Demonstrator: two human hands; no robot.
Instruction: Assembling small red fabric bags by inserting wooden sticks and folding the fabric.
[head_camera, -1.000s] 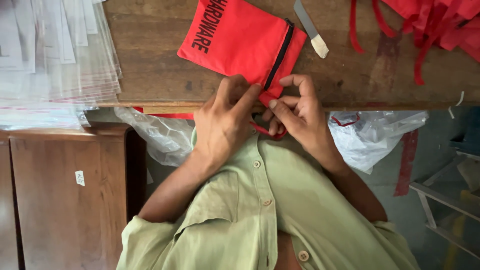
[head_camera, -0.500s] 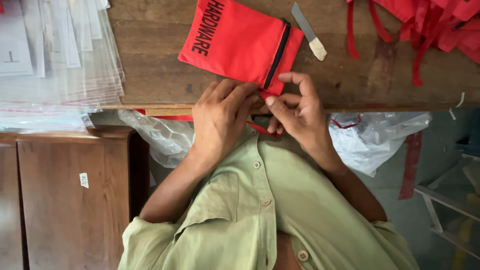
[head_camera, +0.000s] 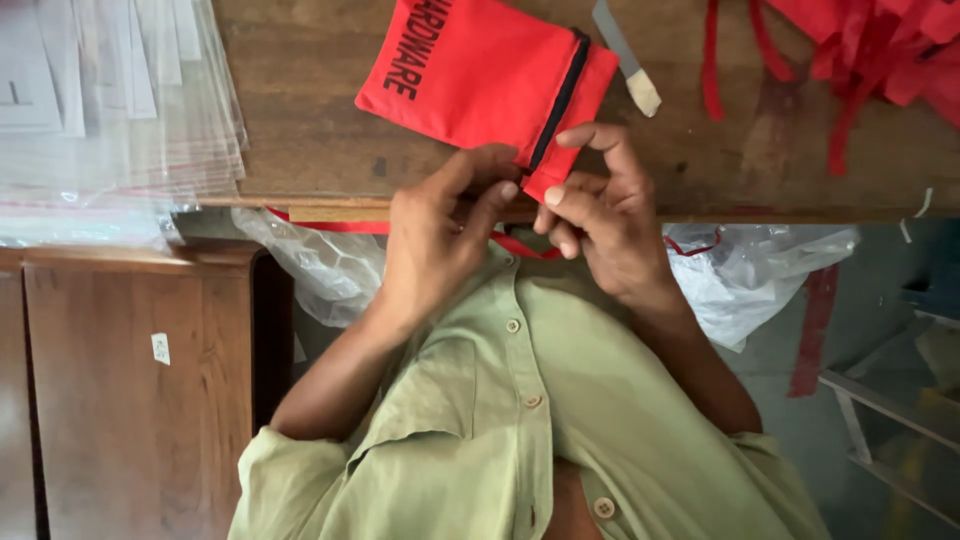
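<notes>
Both hands are pinching the near corner of a flat red fabric pouch with a black zipper edge, which is lying on the worn wooden surface just beyond them. The left hand is closing thumb and forefinger on the corner; the right hand is gripping it beside the zipper. A red cord is hanging beneath the fingers.
</notes>
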